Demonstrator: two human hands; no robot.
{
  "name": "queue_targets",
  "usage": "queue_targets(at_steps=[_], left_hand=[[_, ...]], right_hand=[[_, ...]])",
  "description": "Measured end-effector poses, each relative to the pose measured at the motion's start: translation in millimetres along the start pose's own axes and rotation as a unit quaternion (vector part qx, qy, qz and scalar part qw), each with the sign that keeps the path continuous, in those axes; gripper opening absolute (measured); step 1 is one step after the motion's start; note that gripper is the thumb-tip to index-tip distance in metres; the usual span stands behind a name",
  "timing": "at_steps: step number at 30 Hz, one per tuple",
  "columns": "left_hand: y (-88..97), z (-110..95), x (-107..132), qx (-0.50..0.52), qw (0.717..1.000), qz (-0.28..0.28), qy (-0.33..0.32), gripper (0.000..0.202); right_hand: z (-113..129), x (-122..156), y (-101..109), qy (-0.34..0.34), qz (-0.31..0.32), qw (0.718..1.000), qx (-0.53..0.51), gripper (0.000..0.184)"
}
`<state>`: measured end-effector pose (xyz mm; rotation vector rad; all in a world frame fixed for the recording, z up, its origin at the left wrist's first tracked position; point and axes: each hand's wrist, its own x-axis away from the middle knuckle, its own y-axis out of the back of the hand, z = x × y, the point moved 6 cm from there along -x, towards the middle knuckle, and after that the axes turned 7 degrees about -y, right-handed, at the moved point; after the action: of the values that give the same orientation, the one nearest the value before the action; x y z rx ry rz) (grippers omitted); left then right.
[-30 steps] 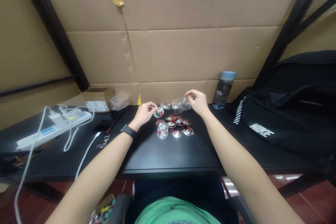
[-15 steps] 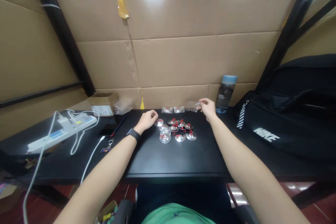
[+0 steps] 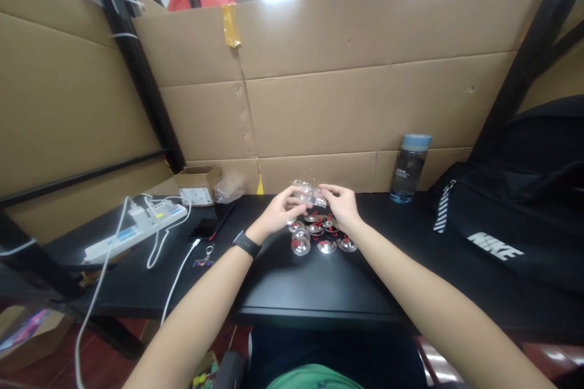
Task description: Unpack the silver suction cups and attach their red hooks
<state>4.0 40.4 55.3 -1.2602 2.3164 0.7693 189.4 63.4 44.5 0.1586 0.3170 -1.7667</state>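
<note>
My left hand (image 3: 283, 211) is at the near left side of a clear plastic bag (image 3: 302, 186), fingers curled and partly spread around its edge. From the right, my right hand (image 3: 342, 205) pinches the same bag between thumb and fingers. Small bagged finger cymbals (image 3: 319, 197) lie behind the hands, partly covered. Just below, a pile of loose silver finger cymbals (image 3: 316, 228) with red loops rests on the black table; my left hand hides some at its left edge. In front of the pile are single cymbals (image 3: 326, 247).
A blue-capped water bottle (image 3: 409, 169) and a black bag (image 3: 511, 206) stand at the right. At left are a small cardboard box (image 3: 197, 185), crumpled plastic (image 3: 229, 187), a phone (image 3: 207, 223), a keychain (image 3: 205, 259) and a power strip (image 3: 137, 231) with white cables. A cardboard wall (image 3: 319, 115) closes the back.
My right hand has brought the clear bag leftward over the cymbals. My left hand has moved from the pile's left edge to the bag, its fingers spreading. The view has shifted slightly.
</note>
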Motion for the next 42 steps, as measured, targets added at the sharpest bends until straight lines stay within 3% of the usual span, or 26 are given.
queue_targets(at_steps=[4,9,17,21,24,26,32,38,42], left_hand=[[-0.8,-15,1,-0.075,0.997,0.001,-0.016,0.057],[8.0,-10,0,-0.228,0.973,-0.025,-0.01,0.04],[31.1,4,-1,-0.247,0.965,-0.089,-0.015,0.038],[53.3,2,3,-0.29,0.94,-0.18,-0.022,0.047],[73.7,-1,10,-0.334,0.9,-0.278,-0.024,0.03],[83.9,1,14,-0.339,0.887,-0.314,-0.016,0.017],[109.7,6,18,-0.39,0.858,-0.335,-0.006,0.024],[159.8,12,32,-0.476,0.811,-0.335,0.053,0.034],[194.9,20,46,-0.511,0.77,-0.372,0.085,0.042]], right_hand=[[4,-3,10,0.021,-0.033,0.999,-0.022,0.027],[5,-8,12,0.037,-0.029,0.999,-0.007,0.029],[10,-7,7,0.039,0.024,0.999,0.003,0.026],[10,-7,6,0.025,0.031,0.999,0.009,0.022],[10,-6,5,0.024,0.035,0.999,0.034,0.022],[10,-6,6,0.03,0.036,0.997,0.053,0.023],[9,-8,7,0.04,0.036,0.995,0.084,0.026],[7,-8,6,0.042,0.054,0.993,0.097,0.026],[5,-7,3,0.051,0.074,0.989,0.116,0.028]])
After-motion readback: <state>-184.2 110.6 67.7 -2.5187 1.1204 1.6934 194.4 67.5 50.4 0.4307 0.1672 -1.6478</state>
